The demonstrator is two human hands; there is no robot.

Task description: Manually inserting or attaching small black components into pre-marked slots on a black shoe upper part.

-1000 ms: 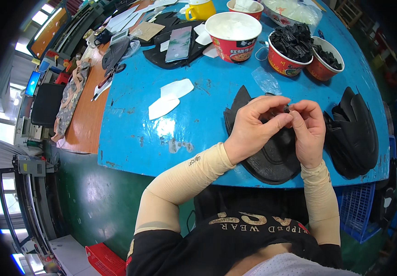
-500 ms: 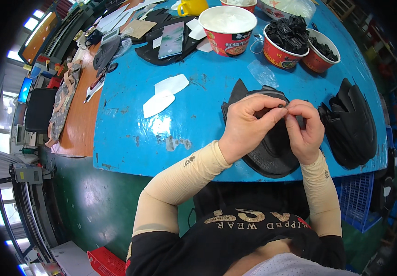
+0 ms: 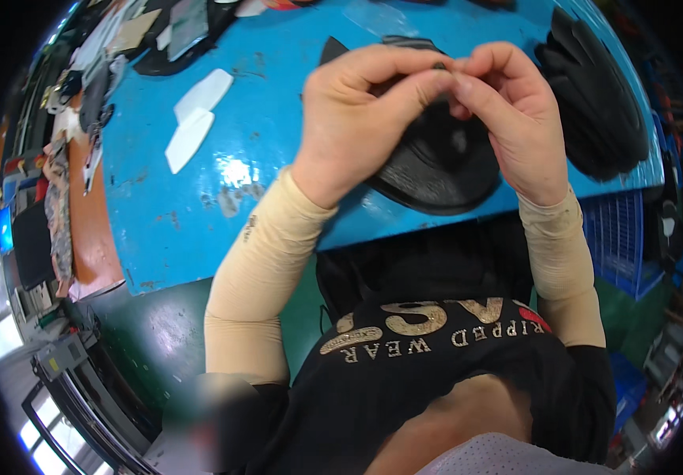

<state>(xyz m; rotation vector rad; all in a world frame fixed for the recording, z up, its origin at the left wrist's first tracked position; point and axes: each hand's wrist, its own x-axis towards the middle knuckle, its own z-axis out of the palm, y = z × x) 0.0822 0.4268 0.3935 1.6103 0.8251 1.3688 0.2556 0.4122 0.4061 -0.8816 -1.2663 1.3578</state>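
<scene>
Both hands had come much closer to the camera than half a second before, filling the upper middle of the view, and the red bowls that stood along the far edge had slipped out of sight past the top. Left hand [image 3: 357, 119] and right hand [image 3: 507, 119] met fingertip to fingertip, and pinched between them was a tiny dark piece [image 3: 439, 65], too small to tell what it was. Each hand's grip was narrow, thumb and forefinger closed tight on that little piece. It sat raised above the tabletop, right over a black curved shoe part [image 3: 436, 170] that lay flat at the near edge of the blue tabletop [image 3: 199, 206].

Off to the right, just beside the right hand, a heap of black moulded pieces [image 3: 595, 103] rested near the tabletop's corner, as it did earlier. Out to the left, well apart from the hands, two white flat cutouts [image 3: 195, 119] lay side by side on the blue surface, unmoved. Further left and up, a clutter of flat pieces and tools [image 3: 88, 87] ran along an orange-brown bench [image 3: 92, 237]. Beige sleeves [image 3: 258, 269] covered both forearms, same as before. A blue crate [image 3: 618, 237] showed below the tabletop on the right.
</scene>
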